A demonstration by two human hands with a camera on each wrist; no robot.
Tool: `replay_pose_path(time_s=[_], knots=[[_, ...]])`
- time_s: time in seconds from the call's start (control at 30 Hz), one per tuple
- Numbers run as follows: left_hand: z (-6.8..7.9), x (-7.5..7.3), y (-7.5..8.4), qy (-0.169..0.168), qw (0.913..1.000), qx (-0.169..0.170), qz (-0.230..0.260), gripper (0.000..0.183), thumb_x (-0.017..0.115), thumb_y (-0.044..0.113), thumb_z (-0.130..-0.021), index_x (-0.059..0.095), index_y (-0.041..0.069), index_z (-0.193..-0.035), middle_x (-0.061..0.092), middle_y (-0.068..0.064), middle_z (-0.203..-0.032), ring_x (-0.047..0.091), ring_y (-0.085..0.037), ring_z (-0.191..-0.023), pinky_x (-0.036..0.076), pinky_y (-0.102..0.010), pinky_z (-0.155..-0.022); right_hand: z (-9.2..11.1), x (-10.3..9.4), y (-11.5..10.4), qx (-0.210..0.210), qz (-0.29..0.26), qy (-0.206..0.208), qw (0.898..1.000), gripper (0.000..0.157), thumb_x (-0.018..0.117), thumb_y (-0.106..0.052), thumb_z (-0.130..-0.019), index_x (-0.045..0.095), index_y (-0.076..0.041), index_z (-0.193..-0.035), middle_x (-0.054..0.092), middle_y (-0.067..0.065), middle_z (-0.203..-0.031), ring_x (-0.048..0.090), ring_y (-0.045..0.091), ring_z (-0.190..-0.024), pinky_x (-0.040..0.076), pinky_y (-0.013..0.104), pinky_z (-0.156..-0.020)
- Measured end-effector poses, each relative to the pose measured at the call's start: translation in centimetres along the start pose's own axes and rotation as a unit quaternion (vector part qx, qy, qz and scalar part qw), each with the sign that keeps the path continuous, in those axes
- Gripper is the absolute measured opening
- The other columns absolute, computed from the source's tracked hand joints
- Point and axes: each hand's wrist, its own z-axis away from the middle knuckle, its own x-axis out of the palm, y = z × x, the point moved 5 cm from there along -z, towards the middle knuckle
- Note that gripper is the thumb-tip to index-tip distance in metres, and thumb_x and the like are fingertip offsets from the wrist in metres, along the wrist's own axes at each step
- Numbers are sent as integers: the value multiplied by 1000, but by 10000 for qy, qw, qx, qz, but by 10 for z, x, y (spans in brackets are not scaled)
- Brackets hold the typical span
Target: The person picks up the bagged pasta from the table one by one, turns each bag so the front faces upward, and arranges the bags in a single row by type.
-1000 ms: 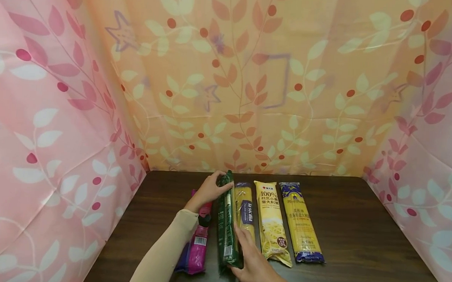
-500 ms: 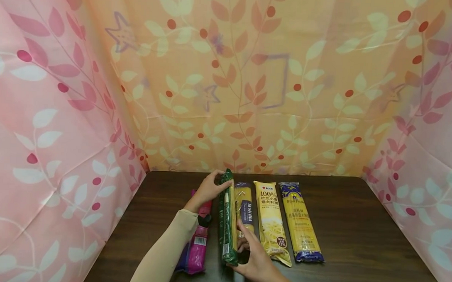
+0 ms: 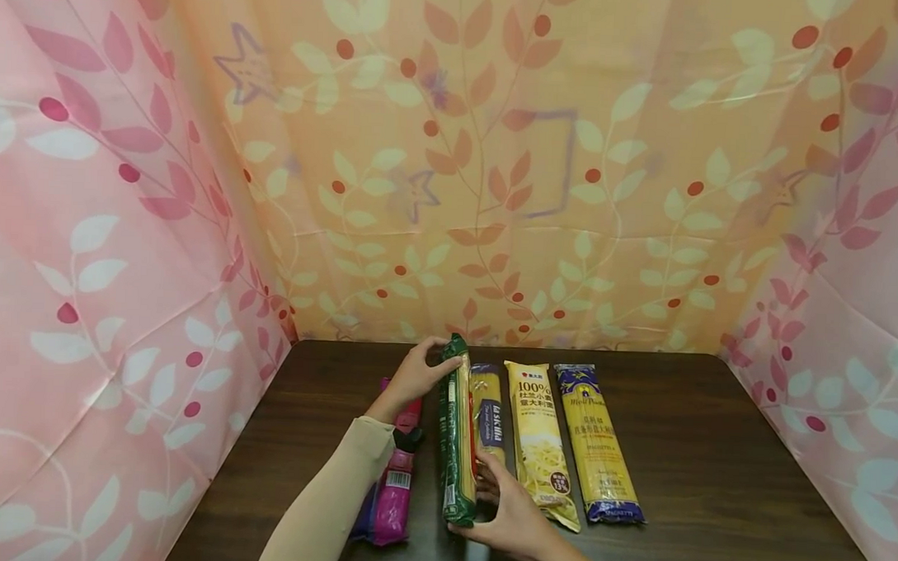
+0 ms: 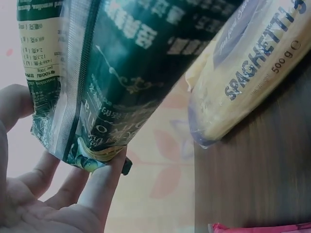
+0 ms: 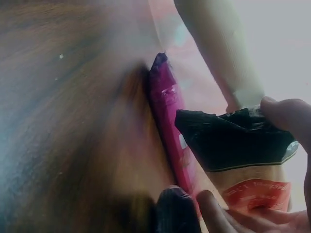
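Both my hands hold a green spaghetti pack (image 3: 454,446) by its ends, tilted on its edge over the table. My left hand (image 3: 417,377) grips the far end, its thumb and fingers around the crimped tip in the left wrist view. At the near end, my right hand (image 3: 511,514) pinches the pack with the thumb at the bottom corner and fingers along the right side. Part of a red label (image 5: 257,194) shows there in the right wrist view. Close on the right lies a purple-labelled spaghetti pack (image 3: 491,418), partly covered by the right hand.
A pink and purple pack (image 3: 392,510) lies left, under the left forearm. Right of the hands are a cream pasta pack (image 3: 540,440) and a blue-ended yellow spaghetti pack (image 3: 601,451). Patterned curtains (image 3: 420,271) border the dark wooden table (image 3: 702,471).
The green pack has turned about its length, so more of its yellow front and red label shows. It has shifted slightly right; the right-hand fingers have moved along its side.
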Motion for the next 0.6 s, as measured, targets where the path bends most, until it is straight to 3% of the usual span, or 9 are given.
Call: replay_pose_path(time_s=[0.07,0.27,0.33,0.47,0.6], knots=[[0,0,1,33,9999,28,91,49,77,32,-102,63,8,-142,66,-13,-137,62,-32,-125,51,-55,-105,0,1,2,67,-387,-106,9992,109,92,-16,-88,21,-4,-169,48,32,-156,61,42,-133,57,37,-102],[1,1,3,-77,9995,13,307,47,75,30,-104,61,7,-143,63,-14,-140,59,-32,-128,48,-55,-108,1,5,2,4,-1090,-317,9935,112,88,-8,-90,11,-15,-170,40,32,-153,68,20,-115,59,33,-92],[1,3,3,-185,9990,20,396,47,73,29,-105,60,6,-144,60,-15,-144,57,-34,-131,46,-57,-111,1,6,1,-52,-1276,-384,9911,114,87,-6,-91,7,-16,-171,36,33,-153,69,19,-114,60,33,-91],[2,3,3,-421,9968,-40,683,46,69,30,-108,57,8,-146,54,-16,-150,49,-36,-140,42,-62,-114,1,7,-2,-44,-1347,-384,9901,116,85,-7,-92,3,-18,-173,30,33,-156,63,28,-129,57,32,-97],[4,2,3,-521,9964,-73,667,42,67,31,-109,58,10,-144,53,-16,-148,44,-38,-144,40,-63,-114,1,6,-2,-26,-1214,-298,9921,113,84,-10,-92,7,-20,-174,29,35,-163,52,33,-141,53,30,-102]])
